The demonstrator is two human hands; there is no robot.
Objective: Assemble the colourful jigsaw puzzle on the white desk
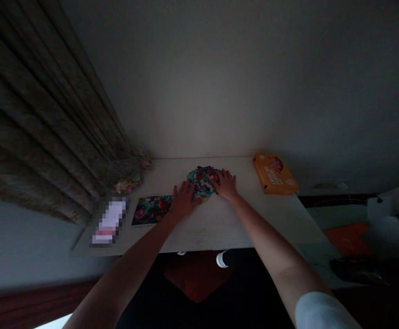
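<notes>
Puzzle pieces (203,179)—between left hand (183,201) and right hand (226,186)

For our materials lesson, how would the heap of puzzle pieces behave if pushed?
The puzzle pieces would probably spread rather than slide as one, since they lie loosely heaped. Small and flat, they look light and unlikely to roll.

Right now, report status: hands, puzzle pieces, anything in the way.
Left hand and right hand open, flanking puzzle pieces. Pieces heaped. No blockage seen; picture sheet beside left hand, orange box off right.
</notes>
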